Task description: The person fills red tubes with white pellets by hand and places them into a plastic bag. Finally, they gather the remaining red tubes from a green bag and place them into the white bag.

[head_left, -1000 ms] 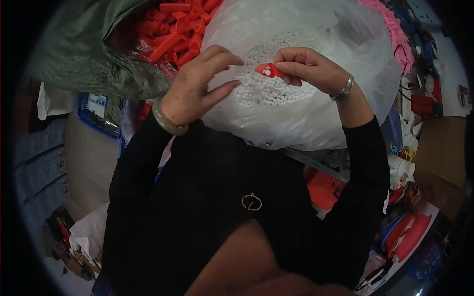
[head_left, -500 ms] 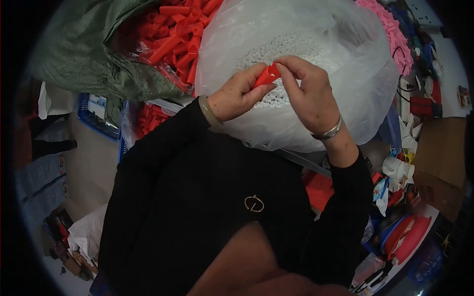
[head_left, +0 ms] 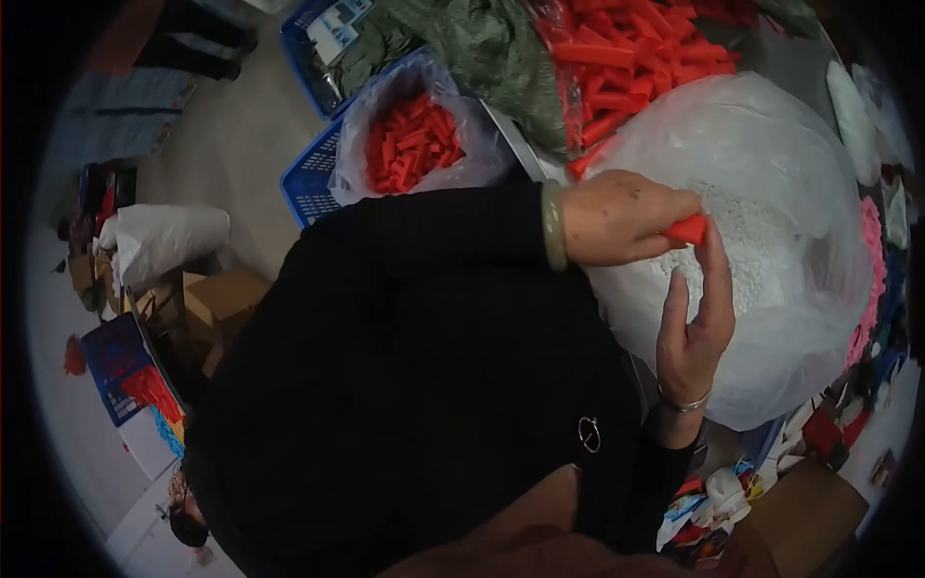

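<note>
My left hand (head_left: pixel 621 217), a pale bangle at its wrist, is closed around a short red plastic tube (head_left: pixel 686 230), whose end sticks out past the fingers. Just below, my right hand (head_left: pixel 699 323) wears a silver bracelet and has its thumb apart from its fingers. The index fingertip is right at the tube's end. Under both hands spreads a large translucent plastic bag (head_left: pixel 809 144) with many small white pellets (head_left: pixel 737 226) in it.
Red tubes (head_left: pixel 626 63) spill from a green woven sack (head_left: pixel 482 58) at the top. A blue basket (head_left: pixel 313 173) holds a lined bag of small red pieces (head_left: pixel 414 144). Cardboard boxes (head_left: pixel 805 515) and pink pieces (head_left: pixel 867 279) lie to the right. A person's legs (head_left: pixel 198 43) show top left.
The view has swung left, bringing the blue basket into fuller sight. My right thumb and fingers have parted from their pinch at the tube's end; my left hand still holds the tube.
</note>
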A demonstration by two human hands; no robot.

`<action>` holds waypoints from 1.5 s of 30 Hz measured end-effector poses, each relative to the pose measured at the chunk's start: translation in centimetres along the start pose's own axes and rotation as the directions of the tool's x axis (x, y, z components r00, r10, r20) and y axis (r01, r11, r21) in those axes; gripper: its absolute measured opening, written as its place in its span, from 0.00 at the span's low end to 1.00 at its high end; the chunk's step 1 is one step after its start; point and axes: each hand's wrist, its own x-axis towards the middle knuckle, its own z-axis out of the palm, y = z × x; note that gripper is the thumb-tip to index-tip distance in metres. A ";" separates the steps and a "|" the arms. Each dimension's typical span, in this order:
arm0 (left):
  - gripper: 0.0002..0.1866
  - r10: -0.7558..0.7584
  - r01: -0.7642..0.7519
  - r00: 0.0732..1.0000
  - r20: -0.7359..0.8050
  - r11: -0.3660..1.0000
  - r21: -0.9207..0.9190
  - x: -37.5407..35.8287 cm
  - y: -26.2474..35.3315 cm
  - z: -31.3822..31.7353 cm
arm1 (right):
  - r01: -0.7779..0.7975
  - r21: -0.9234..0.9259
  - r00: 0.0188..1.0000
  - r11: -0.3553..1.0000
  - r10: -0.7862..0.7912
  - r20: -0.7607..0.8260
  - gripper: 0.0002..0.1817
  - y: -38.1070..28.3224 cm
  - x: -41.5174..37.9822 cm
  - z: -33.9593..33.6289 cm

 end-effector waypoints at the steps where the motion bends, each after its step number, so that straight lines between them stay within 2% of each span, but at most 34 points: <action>1: 0.12 -0.030 0.028 0.997 0.078 0.999 0.025 -1.2 -0.3 -2.1 | 0.007 0.009 1.000 1.000 -0.007 0.012 0.26 0.2 0.1 0.1; 2: 0.12 -0.060 0.053 0.986 0.158 0.997 0.048 -2.6 -0.5 -4.4 | 0.009 0.083 1.000 0.997 -0.007 -0.022 0.27 0.4 0.2 0.3; 3: 0.11 -0.122 0.115 0.977 0.175 0.992 0.051 -4.2 -0.7 -7.0 | 0.009 0.154 0.998 0.988 0.000 -0.056 0.28 0.7 0.1 0.2; 4: 0.10 -0.180 0.173 0.965 0.192 0.984 0.052 -5.9 -1.0 -9.6 | -0.017 0.083 0.993 0.996 0.026 -0.113 0.27 0.8 0.2 -0.6; 6: 0.13 -0.506 0.467 0.847 0.161 0.854 0.229 -9.7 -2.9 -13.3 | -0.168 0.056 0.971 0.984 0.175 -0.162 0.24 1.3 0.0 -2.3; 8: 0.16 -0.605 0.546 0.796 0.030 0.738 0.396 -13.8 -7.1 -15.5 | -0.190 0.028 0.964 0.981 0.192 -0.184 0.21 2.4 -0.4 -3.0; 10: 0.20 -0.557 0.555 0.809 -0.187 0.619 0.556 -17.5 -10.7 -15.9 | -0.203 -0.069 0.975 0.977 0.195 -0.105 0.20 3.1 -1.1 -3.2; 12: 0.20 -0.507 0.437 0.830 -0.234 0.330 0.837 -19.2 -12.4 -16.2 | -0.136 -0.247 0.991 0.959 0.136 -0.019 0.19 4.4 -2.0 -3.3; 14: 0.19 -0.483 0.472 0.839 -0.250 0.421 0.774 -16.4 -10.9 -16.5 | -0.141 -0.300 0.985 0.943 0.164 0.053 0.25 4.2 -3.6 -3.4; 16: 0.21 -0.339 0.411 0.912 -0.233 0.772 0.484 -12.5 -8.0 -14.7 | -0.139 -0.331 0.975 0.933 0.188 0.120 0.33 4.2 -5.3 -3.9; 17: 0.25 -0.149 0.231 0.971 -0.188 0.795 0.561 -10.1 -5.8 -13.3 | -0.137 -0.334 0.968 0.933 0.198 0.155 0.37 4.1 -6.2 -4.2; 18: 0.28 0.045 0.056 0.989 -0.144 0.775 0.629 -8.0 -3.9 -11.6 | -0.174 -0.360 0.966 0.916 0.229 0.118 0.37 3.6 -7.1 -4.2; 19: 0.28 0.070 0.020 0.990 -0.121 0.787 0.616 -6.2 -2.4 -9.5 | -0.154 -0.411 0.962 0.898 0.232 0.146 0.40 3.3 -7.8 -4.3; 21: 0.39 0.308 -0.344 0.936 0.172 0.690 0.636 -3.1 -0.2 -5.7 | -0.138 -0.467 0.959 0.874 0.235 0.157 0.44 3.3 -9.0 -4.6; 22: 0.39 0.327 -0.365 0.927 0.182 0.684 0.631 -2.2 -0.1 -4.5 | -0.124 -0.525 0.950 0.842 0.254 0.182 0.46 3.0 -9.5 -4.4; 24: 0.51 0.303 -0.572 0.814 0.496 0.571 0.589 -0.9 -1.3 -2.3 | -0.120 -0.587 0.942 0.800 0.279 0.188 0.49 2.8 -10.6 -3.9; 26: 0.52 0.267 -0.617 0.776 0.572 0.510 0.600 0.7 -3.3 -1.6 | -0.071 -0.608 0.956 0.791 0.229 0.186 0.50 3.1 -11.4 -3.5; 27: 0.52 0.212 -0.649 0.744 0.634 0.452 0.612 1.5 -3.7 -1.5 | -0.082 -0.610 0.957 0.788 0.233 0.172 0.50 3.0 -11.6 -3.3; 28: 0.52 0.218 -0.661 0.734 0.643 0.445 0.604 2.1 -4.1 -1.3 | -0.098 -0.623 0.942 0.776 0.275 0.195 0.49 3.3 -11.7 -3.2; 30: 0.44 0.223 -0.727 0.675 0.703 0.365 0.582 3.2 -4.0 -1.5 | -0.127 -0.638 0.926 0.760 0.321 0.197 0.47 3.6 -12.1 -3.1; 31: 0.44 0.230 -0.737 0.665 0.711 0.357 0.574 3.7 -4.0 -1.5 | -0.102 -0.646 0.947 0.756 0.272 0.169 0.41 4.2 -12.3 -2.9; 32: 0.31 0.228 -0.739 0.665 0.711 0.342 0.580 4.1 -4.0 -1.5 | -0.074 -0.657 0.965 0.750 0.221 0.144 0.35 4.7 -12.4 -2.8; 33: 0.17 0.224 -0.738 0.667 0.711 0.329 0.589 4.5 -4.1 -1.4 | -0.081 -0.659 0.966 0.748 0.222 0.134 0.35 5.4 -12.6 -2.9; 34: 0.17 0.227 -0.743 0.662 0.714 0.323 0.586 5.0 -4.0 -1.4 | -0.065 -0.674 0.976 0.736 0.188 0.111 0.29 6.2 -12.8 -3.3; 35: 0.13 0.284 -0.769 0.637 0.717 0.290 0.569 5.6 -3.9 -1.3 | -0.049 -0.689 0.984 0.723 0.152 0.089 0.24 7.1 -13.0 -3.8; 36: 0.09 0.338 -0.794 0.608 0.718 0.257 0.552 6.3 -3.8 -1.5 | -0.053 -0.688 0.985 0.724 0.151 0.083 0.24 7.3 -12.8 -4.5; 37: 0.09 0.338 -0.797 0.605 0.721 0.253 0.549 7.1 -3.3 -1.6 | -0.067 -0.721 0.991 0.690 0.132 0.034 0.22 7.0 -12.5 -5.6; 39: 0.09 0.433 -0.754 0.644 0.631 0.224 0.617 9.2 -2.2 -1.5 | -0.087 -0.751 0.993 0.655 0.113 -0.017 0.19 6.6 -11.5 -7.6; 40: 0.09 0.433 -0.757 0.641 0.633 0.222 0.615 10.7 -1.9 -1.2 | -0.102 -0.753 0.995 0.650 0.056 -0.087 0.13 6.4 -11.0 -8.5; 41: 0.12 0.434 -0.714 0.683 0.587 0.228 0.662 12.2 -1.7 -0.9 | -0.116 -0.754 0.988 0.646 -0.002 -0.154 0.08 6.3 -10.5 -9.4; 42: 0.14 0.436 -0.669 0.721 0.539 0.233 0.706 13.2 -1.5 -0.7 | -0.120 -0.754 0.987 0.646 -0.002 -0.158 0.08 6.3 -10.2 -10.5; 44: 0.15 0.441 -0.665 0.724 0.530 0.243 0.706 13.7 -1.1 -0.5 | -0.177 -0.831 0.961 0.527 -0.090 -0.262 0.10 6.5 -9.7 -12.5; 45: 0.15 0.444 -0.659 0.730 0.520 0.257 0.707 14.0 -0.8 -0.3 | -0.182 -0.833 0.960 0.523 -0.089 -0.266 0.10 6.5 -9.8 -12.9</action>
